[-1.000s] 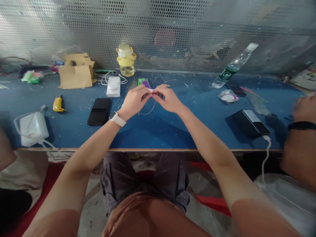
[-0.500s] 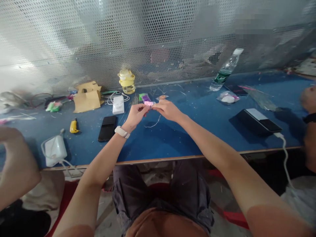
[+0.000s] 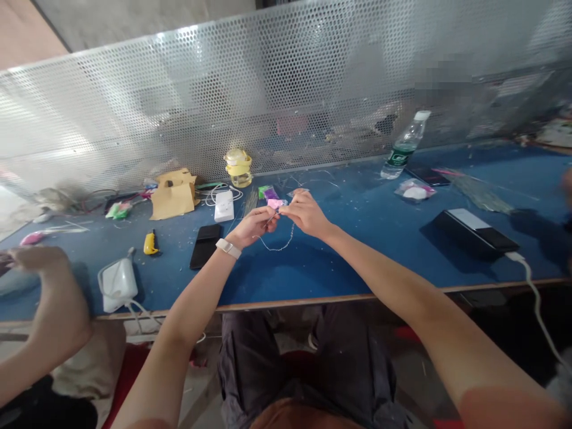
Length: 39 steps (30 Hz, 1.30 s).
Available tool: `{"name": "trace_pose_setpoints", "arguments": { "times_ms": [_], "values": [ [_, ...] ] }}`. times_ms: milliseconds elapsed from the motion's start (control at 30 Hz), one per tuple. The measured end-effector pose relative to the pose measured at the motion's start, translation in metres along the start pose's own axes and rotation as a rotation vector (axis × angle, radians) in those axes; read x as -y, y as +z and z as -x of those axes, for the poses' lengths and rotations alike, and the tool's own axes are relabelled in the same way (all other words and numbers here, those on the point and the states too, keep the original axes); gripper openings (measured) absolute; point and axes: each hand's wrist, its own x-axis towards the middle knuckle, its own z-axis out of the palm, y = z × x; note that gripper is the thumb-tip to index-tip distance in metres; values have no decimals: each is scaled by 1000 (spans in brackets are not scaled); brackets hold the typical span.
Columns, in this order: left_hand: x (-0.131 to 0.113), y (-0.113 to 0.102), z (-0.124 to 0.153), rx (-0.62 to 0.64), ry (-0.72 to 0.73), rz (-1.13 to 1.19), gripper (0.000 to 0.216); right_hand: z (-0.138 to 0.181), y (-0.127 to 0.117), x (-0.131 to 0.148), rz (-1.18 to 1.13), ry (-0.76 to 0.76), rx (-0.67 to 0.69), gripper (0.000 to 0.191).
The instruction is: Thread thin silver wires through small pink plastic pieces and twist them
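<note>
Over the blue table (image 3: pixel 330 271), my left hand (image 3: pixel 255 226) and my right hand (image 3: pixel 307 213) meet at the fingertips. Both are closed in a pinch on a thin pale wire (image 3: pixel 288 242), which looks twisted or knobbly. Part of it curves down in a loose loop below my fingers; the part inside the pinch is too small to make out. Just behind the fingertips lie a pink packet (image 3: pixel 276 203), a purple packet (image 3: pixel 270 193) and a green packet (image 3: pixel 263 191). A small clear bag (image 3: pixel 292 192) is partly hidden by my right hand.
Left of my hands are a black phone (image 3: pixel 204 245), a white charger (image 3: pixel 224 207), a yellow cutter (image 3: pixel 151 243) and a white power bank (image 3: pixel 118 286). A water bottle (image 3: pixel 404 149) and a black box (image 3: pixel 469 233) stand right. A co-worker's arm (image 3: pixel 62 292) rests at left.
The camera view has tilted and shifted, so the table sits lower in the picture. My fingertips stay together, and more of the wire loop shows beneath them.
</note>
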Motion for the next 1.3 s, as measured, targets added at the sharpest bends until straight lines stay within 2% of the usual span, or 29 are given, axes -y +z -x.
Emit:
{"name": "trace_pose_setpoints", "arguments": {
  "times_ms": [200, 400, 467, 533, 600, 667, 700, 733, 800, 867, 1000, 1067, 1133, 1300],
  "values": [
    [10, 11, -2, 7, 73, 109, 38, 1, 7, 6, -121, 125, -109, 39],
    [0, -15, -5, 29, 193, -73, 46, -4, 7, 7, -177, 191, -25, 48],
    [-2, -23, -8, -17, 212, -123, 49, -7, 3, 7, -183, 226, -29, 50],
    [-3, -27, -11, -131, 204, -176, 44, -9, -2, 5, -198, 274, -37, 51],
    [-4, -29, -14, -377, 240, -215, 43, -9, -7, 0, -193, 341, -42, 51],
    [-5, -30, -15, -678, 386, -320, 46, -8, -9, -5, -145, 416, -46, 51],
    [-5, -29, -13, -782, 494, -440, 44, -7, -10, -8, -110, 443, -42, 51],
    [-5, -28, -11, -823, 599, -604, 38, -6, -10, -9, -73, 457, -30, 50],
    [-3, -23, -6, -760, 740, -969, 22, -5, -8, -10, -10, 446, 6, 47],
    [1, -15, -2, -649, 760, -1262, 6, -4, -7, -7, 38, 403, 50, 46],
    [11, -1, 0, -565, 720, -1648, 27, -5, -2, 1, 126, 301, 104, 46],
    [15, -2, -2, -527, 739, -1723, 32, -5, 0, 4, 157, 255, 116, 46],
    [17, -7, -4, -501, 781, -1728, 28, -5, 2, 5, 164, 226, 115, 47],
    [21, -17, -13, -450, 821, -1581, 26, -2, 4, 2, 118, 195, 86, 58]
  ]
}}
